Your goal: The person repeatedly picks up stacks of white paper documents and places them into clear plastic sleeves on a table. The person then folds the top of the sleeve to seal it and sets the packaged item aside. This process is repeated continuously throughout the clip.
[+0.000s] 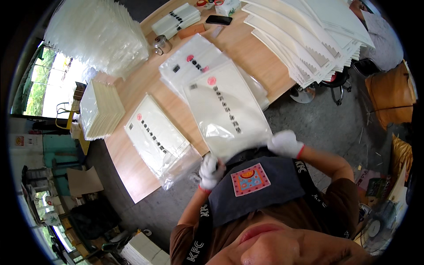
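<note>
Both my hands wear white knitted gloves. My left hand (212,172) is closed at the near left corner of a clear plastic bag (240,139). At the bag's near right corner my right hand (285,144) is also closed, slightly blurred. Inside the bag lies a white printed sheet pack (225,104) with a red round mark and a line of black characters. It rests partly on a pile of printed plastic bags (187,59), its near end reaching past the table edge toward my apron. Left of it lies another bagged pack (154,132), its loose bag end overhanging the edge.
A tall stack of clear-wrapped packs (95,37) and a lower stack (101,110) line the table's left side. Fanned white sheets (300,39) cover the far right. A phone (219,20), a glass jar (162,44) and an orange-brown block (191,31) sit at the back.
</note>
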Action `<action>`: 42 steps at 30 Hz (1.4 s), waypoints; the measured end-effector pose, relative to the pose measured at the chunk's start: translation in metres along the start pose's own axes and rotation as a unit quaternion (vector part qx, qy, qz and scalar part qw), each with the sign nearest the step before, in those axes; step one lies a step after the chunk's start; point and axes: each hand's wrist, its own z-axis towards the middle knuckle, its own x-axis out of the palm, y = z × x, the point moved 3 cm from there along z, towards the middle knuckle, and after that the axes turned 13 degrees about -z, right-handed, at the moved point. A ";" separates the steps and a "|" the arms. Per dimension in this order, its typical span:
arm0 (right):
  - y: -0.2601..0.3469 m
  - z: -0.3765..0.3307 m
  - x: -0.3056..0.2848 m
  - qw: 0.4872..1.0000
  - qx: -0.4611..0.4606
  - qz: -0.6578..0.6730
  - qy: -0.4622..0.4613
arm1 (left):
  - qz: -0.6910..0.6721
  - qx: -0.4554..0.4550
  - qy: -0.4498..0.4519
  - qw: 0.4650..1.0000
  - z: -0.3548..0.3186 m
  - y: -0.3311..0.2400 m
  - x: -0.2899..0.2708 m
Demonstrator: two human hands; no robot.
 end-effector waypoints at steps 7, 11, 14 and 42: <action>-0.020 -0.014 -0.001 0.978 0.016 0.086 0.189 | -0.142 -0.201 -0.031 0.969 -0.079 0.067 0.009; -0.073 0.030 0.069 0.878 0.248 0.402 -0.070 | -0.559 -0.492 -0.233 0.625 -0.061 0.108 0.049; -0.067 0.076 0.069 0.735 0.305 0.601 0.075 | -0.576 -0.467 -0.194 0.643 -0.033 0.118 0.059; 0.178 0.176 0.037 0.699 -0.103 0.669 0.232 | 0.184 -0.045 -0.203 0.961 0.036 0.072 -0.062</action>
